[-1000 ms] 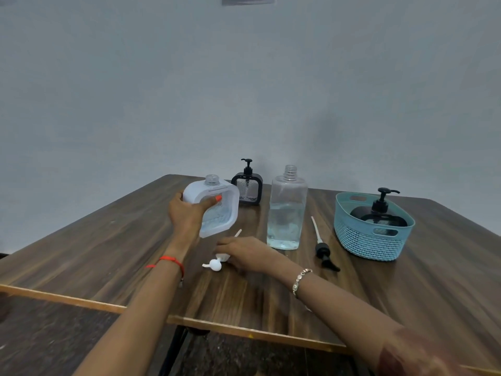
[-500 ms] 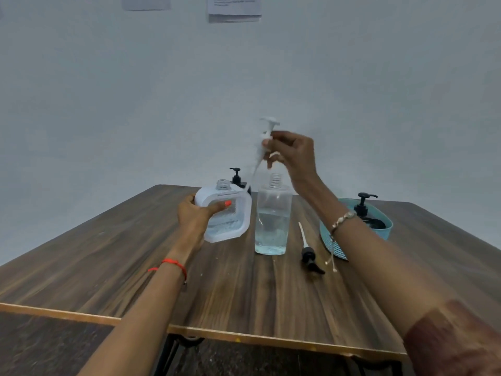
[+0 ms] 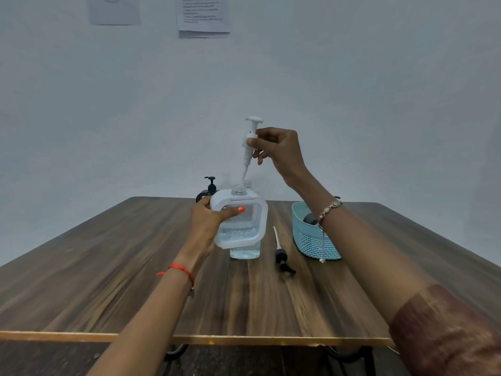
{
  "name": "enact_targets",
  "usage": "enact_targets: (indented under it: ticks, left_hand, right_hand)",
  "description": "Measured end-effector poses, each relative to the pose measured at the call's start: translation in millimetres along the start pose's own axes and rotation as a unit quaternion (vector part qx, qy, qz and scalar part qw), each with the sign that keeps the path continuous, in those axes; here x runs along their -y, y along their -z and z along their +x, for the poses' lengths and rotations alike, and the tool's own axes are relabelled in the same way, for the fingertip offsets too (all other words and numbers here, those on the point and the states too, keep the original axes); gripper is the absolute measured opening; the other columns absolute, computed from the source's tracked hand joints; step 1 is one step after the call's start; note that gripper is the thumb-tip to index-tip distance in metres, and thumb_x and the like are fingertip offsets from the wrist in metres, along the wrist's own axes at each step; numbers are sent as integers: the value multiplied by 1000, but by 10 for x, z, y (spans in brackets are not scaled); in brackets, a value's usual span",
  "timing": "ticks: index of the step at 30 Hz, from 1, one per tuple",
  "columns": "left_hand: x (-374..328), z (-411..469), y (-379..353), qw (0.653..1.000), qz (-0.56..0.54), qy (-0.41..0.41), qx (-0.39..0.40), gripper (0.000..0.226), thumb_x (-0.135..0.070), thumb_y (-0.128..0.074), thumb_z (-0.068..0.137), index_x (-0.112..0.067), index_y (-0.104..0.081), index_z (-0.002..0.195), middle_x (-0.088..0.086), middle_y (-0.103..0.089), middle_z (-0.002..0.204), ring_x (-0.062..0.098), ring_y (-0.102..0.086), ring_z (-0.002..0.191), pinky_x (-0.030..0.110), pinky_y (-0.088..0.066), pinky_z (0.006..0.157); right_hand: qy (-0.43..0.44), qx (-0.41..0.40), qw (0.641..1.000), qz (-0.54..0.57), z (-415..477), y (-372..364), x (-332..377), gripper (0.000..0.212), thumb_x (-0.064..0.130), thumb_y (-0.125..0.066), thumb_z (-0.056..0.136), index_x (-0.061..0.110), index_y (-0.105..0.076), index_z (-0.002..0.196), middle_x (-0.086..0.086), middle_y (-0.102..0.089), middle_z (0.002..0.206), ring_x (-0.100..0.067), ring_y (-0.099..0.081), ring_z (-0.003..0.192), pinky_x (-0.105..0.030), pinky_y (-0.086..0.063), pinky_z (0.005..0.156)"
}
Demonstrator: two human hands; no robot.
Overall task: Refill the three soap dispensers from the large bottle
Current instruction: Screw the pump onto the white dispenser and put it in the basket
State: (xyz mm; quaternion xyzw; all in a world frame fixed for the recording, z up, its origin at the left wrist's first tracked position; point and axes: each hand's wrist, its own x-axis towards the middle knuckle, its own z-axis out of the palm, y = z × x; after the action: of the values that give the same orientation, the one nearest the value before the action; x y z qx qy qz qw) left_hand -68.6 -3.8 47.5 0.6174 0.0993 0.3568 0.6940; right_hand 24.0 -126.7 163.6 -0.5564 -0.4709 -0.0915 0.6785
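Note:
My left hand (image 3: 207, 222) grips a white square soap dispenser (image 3: 244, 226), lifted off the table, with clear liquid in its lower part. My right hand (image 3: 276, 153) pinches a white pump head (image 3: 250, 139) above it; the pump's tube tip hangs at the dispenser's open neck (image 3: 238, 189). The large clear bottle (image 3: 245, 252) stands uncapped right behind the dispenser, mostly hidden. A black-framed dispenser (image 3: 209, 189) stands at the back. A third dispenser (image 3: 310, 219) lies in the basket, mostly hidden by my forearm.
A black pump head with its tube (image 3: 280, 253) lies on the wooden table (image 3: 108, 267) right of the bottle. A light blue mesh basket (image 3: 309, 240) stands at the right. Two papers hang on the wall. The table's front edge runs close to me.
My right hand picked the white pump off the table, raised it, then brought it left over the dispenser's neck. My left hand moved the dispenser in front of the large bottle.

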Motion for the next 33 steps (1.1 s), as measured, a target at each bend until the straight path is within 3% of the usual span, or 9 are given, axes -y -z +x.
enact_targets:
  ticks: [2,7,11,14,17,21,24,28,33]
  left_hand:
    - [-19,-33,-39,1000,-7,-1,5,54,-5,-84,58,-5,-65,108,13,-70,102,29,-69,89,43,-58,75]
    - [-105,-92,-151,999,-24,-21,14,33,1,-81,61,-12,-66,87,8,-71,88,20,-70,74,37,-59,69]
    - [-88,-90,-191,1000,-8,-23,14,43,-5,-86,56,-10,-66,94,12,-70,95,28,-69,86,43,-58,76]
    - [-55,-91,-216,1000,-10,-20,9,39,-4,-85,57,-11,-66,90,11,-71,93,29,-69,87,44,-58,77]
    - [-46,-97,-248,1000,-20,-17,7,34,-2,-84,59,-12,-66,86,9,-70,90,31,-68,87,45,-57,77]
    - [-40,-109,-317,1000,-22,-11,7,32,0,-83,60,-14,-65,82,6,-70,83,25,-69,78,39,-58,71]
    - [-47,-128,-342,1000,-25,-10,16,32,0,-82,62,-15,-64,83,3,-70,82,18,-69,71,31,-58,61]
    - [-59,-142,-363,1000,-23,-9,20,34,-1,-82,61,-14,-64,86,6,-70,87,21,-69,76,33,-59,64]
    - [-85,-172,-419,998,-43,2,39,33,2,-80,62,-16,-64,85,8,-70,88,27,-68,82,40,-58,73]
  right_hand:
    - [-9,24,999,-31,-72,22,-50,18,2,-71,75,-9,-67,88,-16,-66,72,-21,-56,53,-24,-44,48]
    - [-38,65,986,-147,-350,8,-245,19,13,-81,68,3,-70,80,0,-65,66,5,-56,54,-9,-44,57]
    - [-61,16,989,-137,-474,23,-310,27,20,-85,64,7,-61,66,-6,-62,66,-12,-57,61,-18,-44,58]
    - [-45,-42,992,-106,-544,31,-328,39,25,-79,71,-9,-61,64,-15,-63,61,-13,-55,55,-23,-44,60]
    - [-69,-83,994,-33,-556,107,-356,27,12,-66,81,-7,-61,62,-3,-64,52,-22,-57,59,-28,-45,64]
    - [-105,-21,994,-30,-530,165,-304,14,-3,-57,79,7,-64,85,2,-65,74,6,-58,57,-7,-43,57]
    - [-110,-34,993,-40,-538,191,-292,21,4,-57,75,3,-67,93,2,-65,74,7,-57,52,-15,-44,60]
    - [-123,-85,989,-21,-540,267,-326,24,-6,-51,76,2,-69,89,6,-65,57,1,-55,52,-28,-44,66]
    - [-158,74,984,-22,-491,310,-320,33,5,-65,73,8,-68,106,-10,-69,103,-16,-62,87,-27,-47,79]
